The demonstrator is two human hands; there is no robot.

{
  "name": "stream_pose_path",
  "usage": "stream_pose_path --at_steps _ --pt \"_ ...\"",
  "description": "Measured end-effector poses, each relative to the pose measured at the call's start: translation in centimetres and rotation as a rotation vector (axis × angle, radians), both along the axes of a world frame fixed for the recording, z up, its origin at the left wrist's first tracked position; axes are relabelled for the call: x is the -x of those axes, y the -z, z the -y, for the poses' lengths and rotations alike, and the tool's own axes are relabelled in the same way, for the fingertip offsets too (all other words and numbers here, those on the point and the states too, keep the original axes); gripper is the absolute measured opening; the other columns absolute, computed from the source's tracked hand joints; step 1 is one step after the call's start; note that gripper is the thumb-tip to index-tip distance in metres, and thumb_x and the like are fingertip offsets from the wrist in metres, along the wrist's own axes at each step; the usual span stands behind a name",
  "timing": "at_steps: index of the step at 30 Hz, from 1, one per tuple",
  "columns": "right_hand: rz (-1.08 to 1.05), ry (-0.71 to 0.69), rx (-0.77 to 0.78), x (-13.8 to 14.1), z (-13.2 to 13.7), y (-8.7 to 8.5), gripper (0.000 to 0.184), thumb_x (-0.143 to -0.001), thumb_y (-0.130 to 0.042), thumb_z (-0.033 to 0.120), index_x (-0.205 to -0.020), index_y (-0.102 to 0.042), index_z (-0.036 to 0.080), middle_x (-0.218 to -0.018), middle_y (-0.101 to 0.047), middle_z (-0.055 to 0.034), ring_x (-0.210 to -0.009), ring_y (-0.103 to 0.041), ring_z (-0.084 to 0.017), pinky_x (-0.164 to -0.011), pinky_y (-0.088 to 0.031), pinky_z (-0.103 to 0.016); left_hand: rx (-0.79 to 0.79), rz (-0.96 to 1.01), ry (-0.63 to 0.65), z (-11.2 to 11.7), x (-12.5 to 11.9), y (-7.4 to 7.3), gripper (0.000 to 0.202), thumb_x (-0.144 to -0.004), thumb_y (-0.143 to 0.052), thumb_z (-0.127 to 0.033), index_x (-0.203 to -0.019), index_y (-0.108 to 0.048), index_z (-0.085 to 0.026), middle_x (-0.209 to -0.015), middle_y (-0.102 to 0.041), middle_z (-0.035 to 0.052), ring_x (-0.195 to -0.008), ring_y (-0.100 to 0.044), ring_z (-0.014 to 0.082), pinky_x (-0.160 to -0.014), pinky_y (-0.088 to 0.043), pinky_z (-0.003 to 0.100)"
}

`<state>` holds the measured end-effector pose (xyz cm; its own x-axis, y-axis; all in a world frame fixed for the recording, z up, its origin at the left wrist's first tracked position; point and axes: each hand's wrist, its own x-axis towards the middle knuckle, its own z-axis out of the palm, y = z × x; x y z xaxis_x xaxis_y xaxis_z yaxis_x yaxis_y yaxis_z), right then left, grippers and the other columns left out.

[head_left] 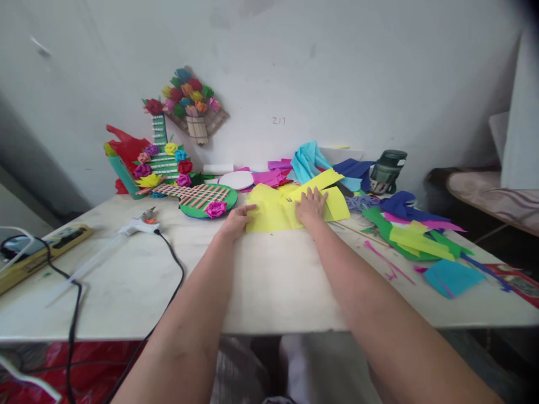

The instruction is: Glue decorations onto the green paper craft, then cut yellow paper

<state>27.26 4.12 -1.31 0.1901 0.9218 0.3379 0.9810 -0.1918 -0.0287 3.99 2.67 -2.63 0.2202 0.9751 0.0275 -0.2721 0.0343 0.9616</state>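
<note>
A yellow paper sheet [272,212] lies on the pale table [269,280], far from me. My left hand [236,220] rests at the sheet's left edge, its fingers stretched flat and the fingertips touching the paper. Flat on the sheet's middle lies my right hand [310,205], fingers spread and pressing down. Neither hand holds anything. A second yellow strip [320,180] overlaps the sheet at the back right.
A glue gun [138,225] with a black cord lies left. Paper-flower crafts [168,163] stand at the back left by the wall. Coloured paper scraps [404,233] cover the right side. A dark green jar [387,171] stands at the back. A power strip [42,249] sits far left.
</note>
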Motion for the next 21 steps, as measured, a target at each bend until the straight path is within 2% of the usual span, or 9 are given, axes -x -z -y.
stream_pose_path --at_steps 3,6,10,13,17,21 --pt "0.036 -0.140 0.027 1.0 -0.1 0.0 0.057 -0.090 -0.022 0.041 -0.139 -0.032 0.014 -0.150 -0.016 -0.0087 -0.138 -0.004 -0.026 -0.105 0.007 -0.054 -0.012 0.015 0.000 0.0 -0.1 0.0 0.054 -0.051 -0.064 0.003 -0.103 -0.063 -0.011 -0.088 -0.069 0.0070 -0.068 -0.064 0.0126 -0.063 -0.049 0.023" --pt "0.016 -0.252 0.185 1.6 -0.1 0.3 0.058 -0.090 -0.019 0.044 -0.141 -0.028 0.019 -0.150 -0.017 -0.0057 -0.137 -0.011 -0.025 -0.107 0.001 -0.052 -0.020 0.015 -0.008 -0.1 -0.1 0.2 0.056 -0.051 -0.064 0.002 -0.106 -0.062 -0.011 -0.090 -0.069 0.0070 -0.070 -0.064 0.0122 -0.065 -0.049 0.022" --pt "-0.016 -0.203 0.320 1.4 0.3 0.6 0.057 -0.091 -0.017 0.044 -0.142 -0.027 0.020 -0.150 -0.018 -0.0064 -0.136 -0.014 -0.027 -0.106 -0.005 -0.053 -0.010 -0.065 -0.037 -0.5 -0.1 0.5 0.058 -0.052 -0.064 0.002 -0.109 -0.062 -0.011 -0.084 -0.069 0.0057 -0.065 -0.062 0.0114 -0.058 -0.048 0.020" --pt "-0.012 -0.209 0.260 1.2 0.5 0.5 0.055 -0.091 -0.022 0.043 -0.141 -0.029 0.019 -0.149 -0.020 -0.0073 -0.136 -0.016 -0.027 -0.106 -0.006 -0.052 0.018 -0.095 -0.034 -0.5 -0.1 0.4 0.057 -0.051 -0.065 0.001 -0.107 -0.063 -0.011 -0.079 -0.069 0.0050 -0.064 -0.062 0.0121 -0.058 -0.048 0.021" --pt "-0.006 -0.297 0.040 1.9 0.6 0.1 0.044 -0.092 -0.029 0.032 -0.127 -0.049 0.017 -0.141 -0.038 -0.0086 -0.130 -0.029 -0.022 -0.107 -0.011 -0.045 0.070 -0.074 -0.027 -0.3 -0.2 0.0 0.051 -0.053 -0.071 -0.007 -0.103 -0.063 -0.008 -0.076 -0.068 0.0080 -0.069 -0.065 0.0164 -0.067 -0.050 0.027" --pt "-0.013 -0.380 -0.010 3.2 0.1 -0.6 0.034 -0.089 -0.037 0.025 -0.110 -0.063 0.016 -0.123 -0.056 -0.0089 -0.112 -0.048 -0.021 -0.100 -0.026 -0.033 0.077 -0.117 -0.062 -0.2 -0.4 0.0 0.051 -0.052 -0.073 -0.008 -0.101 -0.063 -0.008 -0.076 -0.069 0.0085 -0.064 -0.064 0.0166 -0.065 -0.051 0.029"
